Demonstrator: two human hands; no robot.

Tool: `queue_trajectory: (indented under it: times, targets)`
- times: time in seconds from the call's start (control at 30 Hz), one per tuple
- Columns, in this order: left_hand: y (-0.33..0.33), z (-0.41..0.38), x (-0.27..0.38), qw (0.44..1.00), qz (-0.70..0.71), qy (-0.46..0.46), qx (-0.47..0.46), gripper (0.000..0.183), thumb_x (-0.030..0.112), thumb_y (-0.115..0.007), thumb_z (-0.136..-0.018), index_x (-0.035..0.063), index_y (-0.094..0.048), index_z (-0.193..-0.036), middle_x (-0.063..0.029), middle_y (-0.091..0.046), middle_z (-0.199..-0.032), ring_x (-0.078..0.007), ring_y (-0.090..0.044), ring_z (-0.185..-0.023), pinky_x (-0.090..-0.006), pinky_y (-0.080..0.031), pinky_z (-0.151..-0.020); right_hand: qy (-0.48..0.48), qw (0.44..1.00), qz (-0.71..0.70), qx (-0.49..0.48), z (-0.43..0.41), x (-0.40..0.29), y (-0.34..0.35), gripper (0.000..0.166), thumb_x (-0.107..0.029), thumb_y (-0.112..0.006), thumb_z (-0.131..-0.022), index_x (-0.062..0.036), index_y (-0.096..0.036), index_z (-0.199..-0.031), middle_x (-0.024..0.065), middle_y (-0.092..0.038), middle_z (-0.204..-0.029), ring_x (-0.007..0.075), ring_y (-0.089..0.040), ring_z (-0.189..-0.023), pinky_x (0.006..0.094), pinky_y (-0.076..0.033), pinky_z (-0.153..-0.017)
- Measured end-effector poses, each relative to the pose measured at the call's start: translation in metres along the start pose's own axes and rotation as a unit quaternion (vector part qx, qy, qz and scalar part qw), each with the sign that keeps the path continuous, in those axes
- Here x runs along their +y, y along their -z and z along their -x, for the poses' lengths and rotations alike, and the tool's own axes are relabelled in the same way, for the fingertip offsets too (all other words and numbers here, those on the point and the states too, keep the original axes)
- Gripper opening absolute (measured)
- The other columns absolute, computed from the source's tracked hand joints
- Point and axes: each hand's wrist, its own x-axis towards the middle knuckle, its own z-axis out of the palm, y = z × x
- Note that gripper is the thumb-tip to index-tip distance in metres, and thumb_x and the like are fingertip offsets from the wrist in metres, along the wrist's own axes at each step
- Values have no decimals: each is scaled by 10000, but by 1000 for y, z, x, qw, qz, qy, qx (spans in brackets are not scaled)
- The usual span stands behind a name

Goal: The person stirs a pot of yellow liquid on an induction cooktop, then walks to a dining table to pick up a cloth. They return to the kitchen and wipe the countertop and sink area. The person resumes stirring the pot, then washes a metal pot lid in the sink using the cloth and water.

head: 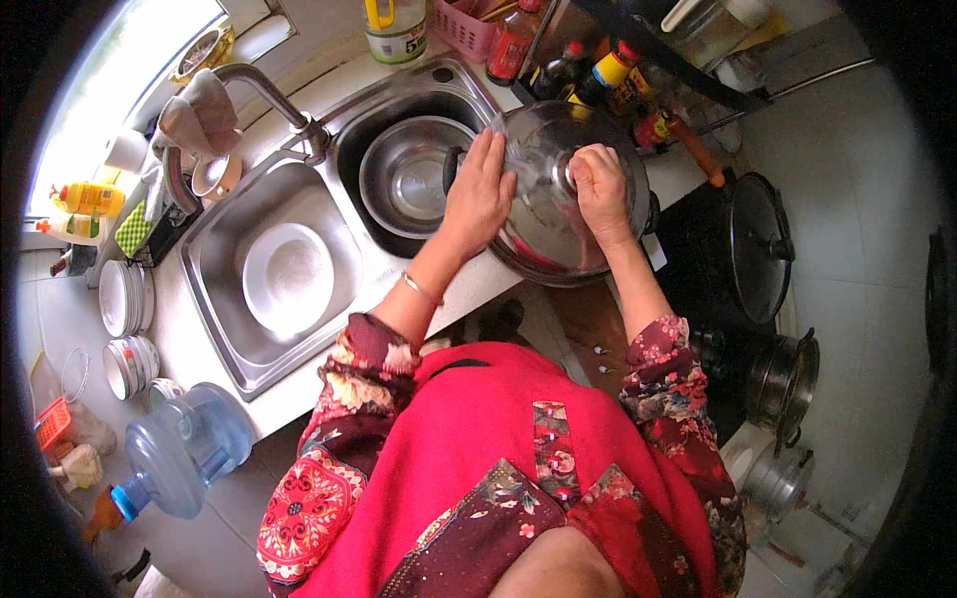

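Observation:
A large round pot with a glass lid (538, 217) stands on the counter between the sink and the hob. My right hand (602, 187) is closed around the knob at the lid's middle. Flat, with its fingers together, my left hand (482, 190) lies at the lid's left rim, near a black side handle (451, 169). Under the glass something pale and something red show faintly. Left of the pot, a steel basin (415, 179) sits in the right sink bowl. A white basin (288, 280) lies in the left sink bowl.
The faucet (277, 93) arches behind the sink, a cloth (198, 116) over it. Sauce bottles (512, 45) crowd behind the pot. At right are a lidded pan (759, 247) and a steel pot (781, 381). Stacked plates (123, 299) and a blue water jug (187, 452) are at left.

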Motion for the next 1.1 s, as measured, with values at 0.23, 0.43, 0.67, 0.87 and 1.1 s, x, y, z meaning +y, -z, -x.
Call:
queue_trajectory:
  times: [0.23,0.43,0.67,0.87,1.1]
  targets:
    - [-8,-41,-22,981,155,112,-37,505,215,-457,-929,-66,-360,-1337,-272,-433,-1333,-378,-419,-1250,-377,-328,-1048,-10,999,40,28,-2,-3,-8,177,-120,-560,-885,-43,-530,-729,92,-540,-776,306,-497,-784,395,-406,-717]
    - [-8,65,26,985,119,114,54,578,123,-471,-920,-90,-220,-1395,-308,-291,-1415,-411,-280,-1342,-399,-236,-1110,-18,999,34,24,-1,-9,-8,171,-117,-554,-885,-43,-538,-732,91,-542,-776,300,-497,-778,394,-405,-717]
    - [-8,69,29,985,112,120,46,661,183,-539,-897,-94,-214,-1401,-308,-243,-1447,-420,-234,-1363,-421,-219,-1118,-7,1000,29,-1,6,-5,-7,190,-142,-543,-904,-40,-546,-744,90,-548,-801,297,-495,-800,392,-411,-723]
    - [1,-27,-16,991,94,79,-60,554,268,-529,-916,-23,-363,-1357,-242,-446,-1327,-373,-439,-1237,-382,-354,-1028,6,999,44,4,6,-3,-9,180,-143,-547,-903,-35,-549,-758,96,-548,-812,306,-496,-805,397,-418,-722]
    - [-30,-112,-14,975,-65,-31,-212,536,377,-464,-935,18,-425,-1331,-206,-484,-1304,-358,-480,-1193,-392,-393,-991,-8,999,47,11,4,-2,-7,172,-149,-557,-881,-36,-544,-752,109,-551,-808,326,-499,-800,407,-418,-720]
